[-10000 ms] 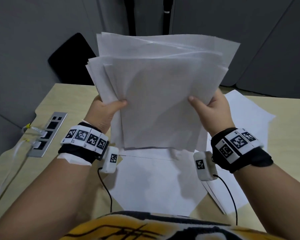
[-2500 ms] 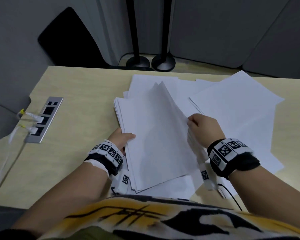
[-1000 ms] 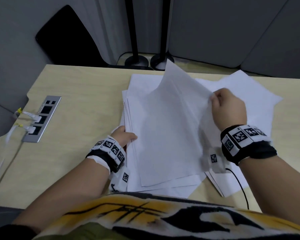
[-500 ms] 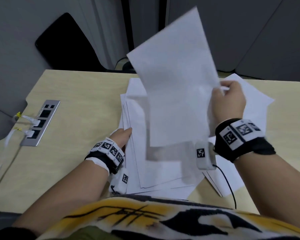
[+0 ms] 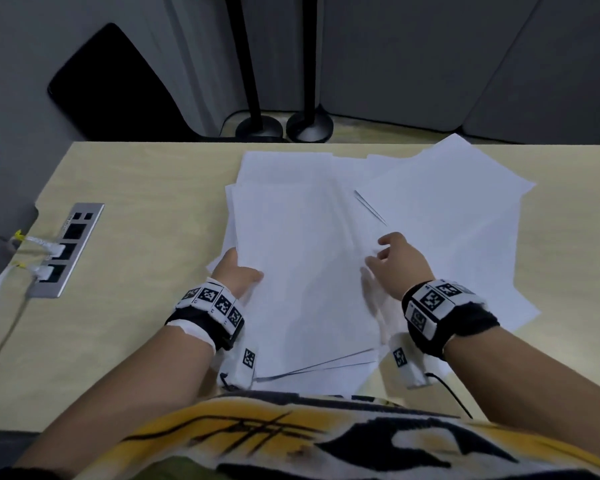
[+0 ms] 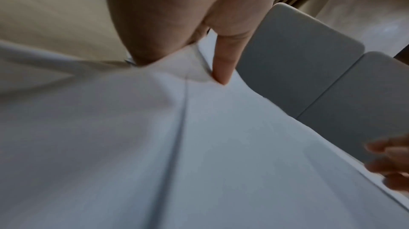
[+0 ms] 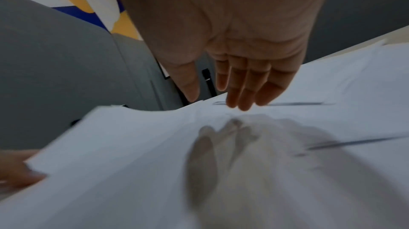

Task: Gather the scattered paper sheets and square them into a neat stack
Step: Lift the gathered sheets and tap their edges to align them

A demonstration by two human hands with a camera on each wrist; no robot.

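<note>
A loose pile of white paper sheets [image 5: 302, 265] lies on the pale wooden table [image 5: 136, 188] in front of me, its edges uneven. My left hand [image 5: 239, 271] grips the pile's left edge; in the left wrist view the thumb [image 6: 221, 72] presses on top, with the other fingers hidden under the sheets. My right hand [image 5: 392, 258] is over the pile's right edge with straight, spread fingers [image 7: 239, 96], holding nothing; its shadow falls on the paper below. More sheets [image 5: 458, 216] lie fanned out to the right, partly overlapping the pile.
A metal socket panel [image 5: 68, 251] with plugged-in white cables is set into the table at the left. Two black stand bases [image 5: 258, 128] sit on the floor beyond the far edge. Grey partition walls surround the table.
The sheet my right hand held up half a second ago now lies on the pile. That hand has let go and dropped to the pile's right edge. My left hand has kept its grip.
</note>
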